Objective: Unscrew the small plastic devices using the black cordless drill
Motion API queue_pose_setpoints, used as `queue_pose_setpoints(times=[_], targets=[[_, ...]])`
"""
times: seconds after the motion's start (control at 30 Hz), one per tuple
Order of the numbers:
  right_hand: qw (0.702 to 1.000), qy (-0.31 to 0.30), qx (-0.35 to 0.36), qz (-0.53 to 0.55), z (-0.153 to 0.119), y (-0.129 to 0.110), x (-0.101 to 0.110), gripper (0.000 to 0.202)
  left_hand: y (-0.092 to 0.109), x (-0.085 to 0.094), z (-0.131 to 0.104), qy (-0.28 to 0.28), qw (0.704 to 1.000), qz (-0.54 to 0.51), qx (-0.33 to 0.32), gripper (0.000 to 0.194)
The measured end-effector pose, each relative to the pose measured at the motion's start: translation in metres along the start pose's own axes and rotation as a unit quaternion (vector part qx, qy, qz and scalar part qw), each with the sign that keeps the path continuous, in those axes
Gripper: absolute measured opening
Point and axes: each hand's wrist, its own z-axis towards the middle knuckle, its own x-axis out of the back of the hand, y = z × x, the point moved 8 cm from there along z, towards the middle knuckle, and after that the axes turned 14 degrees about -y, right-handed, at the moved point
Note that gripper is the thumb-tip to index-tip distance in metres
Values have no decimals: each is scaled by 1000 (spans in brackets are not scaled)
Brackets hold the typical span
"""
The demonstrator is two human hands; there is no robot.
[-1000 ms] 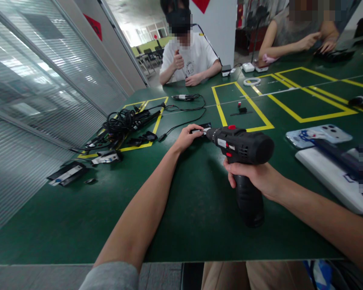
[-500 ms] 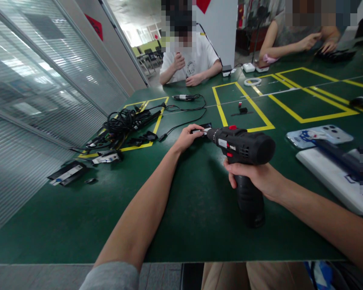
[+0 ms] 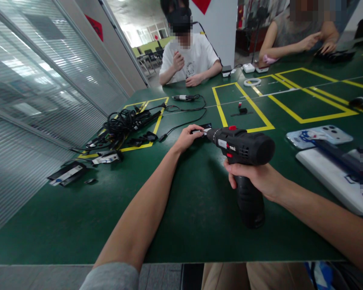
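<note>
My right hand is wrapped round the handle of a black cordless drill with red switches. The drill lies level in the air, its chuck pointing left and its bit reaching a small black part on the green table. My left hand holds that part at the bit's tip, fingers pressed together on it. Fingers and chuck hide much of the part.
Tangled black cables and small black pieces lie to the left. A phone and a white case are at the right. Two people sit across the table. A pen-like corded tool lies ahead.
The person across the table has raised their head slightly. My hands, the drill and the black part have not visibly moved.
</note>
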Motion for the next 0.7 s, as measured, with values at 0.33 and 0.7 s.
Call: queue_pose_setpoints(times=[0.33, 0.7], targets=[[1000, -2, 5, 4, 1, 0, 0, 13, 0, 1, 0, 1, 1000, 12, -9, 26], [1000, -3, 10, 10, 1, -1, 0, 14, -1, 0, 0, 4, 1000, 0, 0, 27]])
